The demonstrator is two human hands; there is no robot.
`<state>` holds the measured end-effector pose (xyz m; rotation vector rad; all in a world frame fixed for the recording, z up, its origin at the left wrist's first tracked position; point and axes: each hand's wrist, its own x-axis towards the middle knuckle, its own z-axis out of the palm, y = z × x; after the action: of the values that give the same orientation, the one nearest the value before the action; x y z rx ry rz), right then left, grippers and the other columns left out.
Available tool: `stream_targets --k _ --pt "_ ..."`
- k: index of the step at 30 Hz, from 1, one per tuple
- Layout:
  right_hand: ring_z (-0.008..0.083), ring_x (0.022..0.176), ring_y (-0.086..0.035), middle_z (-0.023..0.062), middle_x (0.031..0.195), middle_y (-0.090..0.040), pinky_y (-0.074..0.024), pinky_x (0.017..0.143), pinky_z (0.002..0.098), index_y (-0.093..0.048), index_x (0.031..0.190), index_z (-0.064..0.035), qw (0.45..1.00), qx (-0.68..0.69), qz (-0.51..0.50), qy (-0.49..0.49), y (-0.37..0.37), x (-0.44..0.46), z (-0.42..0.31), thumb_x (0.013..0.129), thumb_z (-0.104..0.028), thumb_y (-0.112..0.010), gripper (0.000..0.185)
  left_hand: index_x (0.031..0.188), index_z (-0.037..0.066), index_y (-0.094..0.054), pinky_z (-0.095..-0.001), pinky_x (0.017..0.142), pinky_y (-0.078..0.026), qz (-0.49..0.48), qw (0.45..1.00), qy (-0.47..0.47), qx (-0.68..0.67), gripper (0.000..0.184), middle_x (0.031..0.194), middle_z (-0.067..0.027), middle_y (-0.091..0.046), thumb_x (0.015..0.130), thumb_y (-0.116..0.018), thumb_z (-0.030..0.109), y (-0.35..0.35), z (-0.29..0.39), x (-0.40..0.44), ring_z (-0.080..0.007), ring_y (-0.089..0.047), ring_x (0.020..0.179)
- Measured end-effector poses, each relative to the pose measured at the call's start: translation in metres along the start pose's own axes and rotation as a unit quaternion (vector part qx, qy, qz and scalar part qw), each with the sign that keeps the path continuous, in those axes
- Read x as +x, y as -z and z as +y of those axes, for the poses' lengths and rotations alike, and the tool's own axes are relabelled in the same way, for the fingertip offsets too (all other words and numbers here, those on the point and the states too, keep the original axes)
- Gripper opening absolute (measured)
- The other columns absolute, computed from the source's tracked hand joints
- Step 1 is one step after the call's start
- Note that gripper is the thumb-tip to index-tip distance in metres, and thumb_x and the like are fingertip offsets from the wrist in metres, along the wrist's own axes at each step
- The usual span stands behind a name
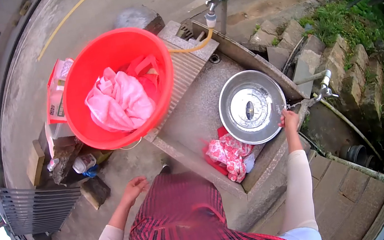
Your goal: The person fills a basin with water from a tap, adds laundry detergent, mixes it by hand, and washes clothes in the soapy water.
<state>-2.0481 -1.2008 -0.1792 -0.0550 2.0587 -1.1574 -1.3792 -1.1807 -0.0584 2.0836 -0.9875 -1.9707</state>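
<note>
My right hand is closed on the rim of a round metal basin, which sits in the stone sink. The basin has a shiny bottom with a dark oval mark. My left hand hangs in the air left of the sink, fingers apart, holding nothing. Patterned pink and red cloth lies in the sink's near corner, beside the basin. On the ribbed washboard side stands a large red tub with pink cloth inside.
A tap with a yellow hose rises behind the sink; another tap is at its right. Bottles, stone blocks and a metal grate are at left. Rocks and grass lie right.
</note>
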Motion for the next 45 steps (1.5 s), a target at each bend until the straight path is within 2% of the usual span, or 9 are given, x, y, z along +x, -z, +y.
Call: stream_targets --k 2,4,6,14,21,28,32,39,45 --pt "0.0208 0.061 -0.066 0.011 0.075 -0.066 -0.0558 0.053 0.0342 -0.062 0.095 0.0016 0.983 -0.14 -0.117 0.002 0.0 -0.002 0.03 0.085 -0.007 -0.061 0.014 0.12 0.0 -0.053 -0.0293 0.076 -0.05 0.033 0.997 -0.023 -0.061 0.035 0.103 -0.0086 -0.063 0.091 -0.059 0.018 0.015 0.01 0.005 -0.017 -0.062 0.088" --pt "0.0304 0.095 -0.066 0.0183 0.1 -0.067 -0.0528 0.083 0.0381 -0.056 0.118 0.003 0.819 -0.421 -0.218 0.324 0.001 -0.013 0.051 0.079 -0.006 -0.066 0.042 0.121 0.001 -0.053 -0.0297 0.076 -0.05 0.072 0.988 -0.051 -0.128 0.034 0.103 -0.0083 -0.063 0.091 -0.058 0.017 0.036 0.021 0.011 -0.017 -0.062 0.088" --pt "0.0395 0.116 -0.052 0.0238 0.118 -0.059 -0.0395 0.102 0.0374 -0.052 0.126 0.0025 0.76 -0.486 -0.263 0.341 -0.016 -0.051 0.046 0.071 -0.009 -0.072 0.06 0.121 0.002 -0.052 -0.0302 0.076 -0.05 0.117 0.965 -0.091 -0.216 0.033 0.104 -0.008 -0.062 0.092 -0.057 0.017 0.062 0.035 0.024 -0.0171 -0.062 0.089" --pt "0.0295 0.118 -0.051 0.0179 0.136 -0.047 -0.0467 0.091 0.039 -0.032 0.142 -0.001 0.916 -0.124 -0.372 0.083 -0.182 -0.261 -0.048 0.087 -0.028 -0.067 0.071 0.118 0.001 -0.056 -0.0283 0.071 -0.05 0.235 0.946 -0.108 -0.197 0.038 0.098 -0.005 -0.062 0.085 -0.064 0.018 0.131 0.052 0.125 -0.0136 -0.06 0.087" --pt "0.0307 0.116 -0.053 0.0133 0.132 -0.049 -0.0532 0.084 0.0516 -0.035 0.136 -0.0067 0.902 0.151 -0.403 -0.016 -0.281 -0.409 -0.118 0.091 -0.036 -0.059 0.059 0.119 -0.002 -0.055 -0.0348 0.083 -0.049 0.342 0.923 -0.175 0.002 0.055 0.111 -0.0167 -0.057 0.072 -0.073 0.02 0.14 0.064 0.227 -0.0225 -0.061 0.09" --pt "0.0348 0.113 -0.055 0.0184 0.132 -0.047 -0.0559 0.08 0.0504 -0.034 0.135 -0.001 0.919 0.137 -0.35 -0.12 -0.302 -0.452 -0.134 0.092 -0.03 -0.058 0.057 0.117 -0.006 -0.053 -0.036 0.088 -0.047 0.297 0.9 -0.184 -0.26 0.062 0.111 -0.0203 -0.056 0.07 -0.075 0.028 0.168 0.094 0.241 -0.0283 -0.056 0.104" --pt "0.0304 0.086 -0.068 0.0184 0.103 -0.066 -0.0585 0.059 0.0353 -0.055 0.117 0.0029 0.854 -0.046 -0.474 -0.208 -0.261 -0.475 -0.11 0.093 -0.028 -0.058 0.039 0.104 -0.003 -0.052 -0.0357 0.082 -0.045 0.414 0.862 -0.132 -0.259 0.057 0.103 -0.0158 -0.052 0.068 -0.079 0.03 0.179 0.118 0.181 -0.0248 -0.053 0.091" --pt "0.0187 0.065 -0.067 0.0171 0.083 -0.069 -0.0529 0.057 0.0259 -0.061 0.103 0.0008 0.89 -0.145 -0.432 0.023 -0.341 -0.514 -0.147 0.097 -0.019 -0.051 0.023 0.129 0.0 -0.042 -0.0378 0.096 -0.038 0.526 0.778 -0.333 -0.082 0.075 0.119 -0.0137 -0.047 0.068 -0.082 0.019 0.272 0.141 0.132 -0.0269 -0.045 0.11" --pt "0.0204 0.067 -0.068 0.0169 0.082 -0.069 -0.0545 0.06 0.0271 -0.059 0.104 0.0 0.887 -0.137 -0.439 0.025 -0.353 -0.524 -0.153 0.098 -0.018 -0.049 0.021 0.124 -0.002 -0.051 -0.0313 0.089 -0.044 0.24 0.86 -0.339 -0.297 0.051 0.112 -0.0109 -0.062 0.081 -0.072 0.017 0.274 0.133 0.209 -0.0183 -0.058 0.101"
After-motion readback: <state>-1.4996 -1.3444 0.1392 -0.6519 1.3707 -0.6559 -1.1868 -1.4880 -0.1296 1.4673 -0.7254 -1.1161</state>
